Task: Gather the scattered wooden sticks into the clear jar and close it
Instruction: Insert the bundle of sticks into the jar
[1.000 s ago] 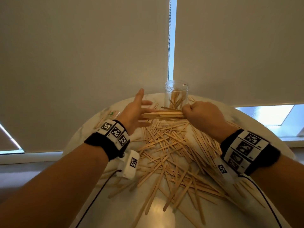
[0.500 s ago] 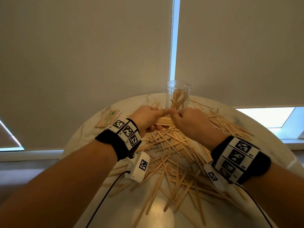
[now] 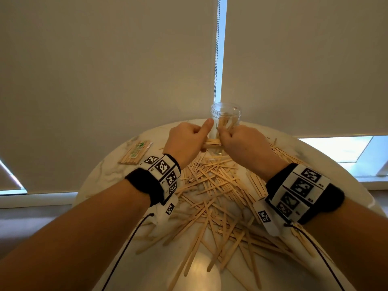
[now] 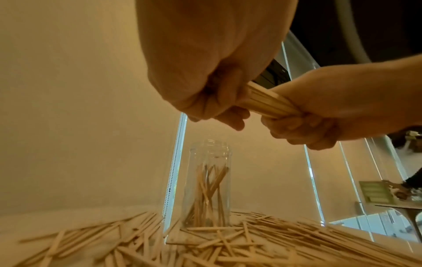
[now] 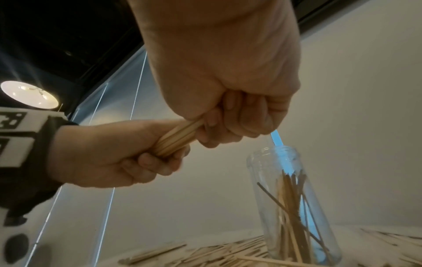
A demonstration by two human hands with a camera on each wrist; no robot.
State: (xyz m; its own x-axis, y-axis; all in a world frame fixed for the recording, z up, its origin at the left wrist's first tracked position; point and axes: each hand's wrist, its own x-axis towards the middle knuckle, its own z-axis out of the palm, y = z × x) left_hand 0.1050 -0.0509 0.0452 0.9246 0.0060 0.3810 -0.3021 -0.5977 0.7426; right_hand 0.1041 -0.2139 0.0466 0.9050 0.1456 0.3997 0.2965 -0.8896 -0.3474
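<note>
Above the table [image 3: 100, 175], your left hand [image 3: 184, 141] and right hand [image 3: 241, 143] both curl their fingers tightly around one bundle of sticks [image 3: 212, 142], held level. Just behind stands the clear jar [image 3: 225, 120], lidless, some sticks inside; scattered sticks [image 3: 214, 185] lie below.

A round, pale marbled worktop [image 3: 100, 175] stands before two drawn roller blinds [image 3: 105, 80]. A bead chain [image 3: 215, 59] hangs in the gap between them. At far left lies what looks like a wrapped packet [image 3: 136, 153]. A ceiling lamp [image 5: 29, 94] glows overhead.
</note>
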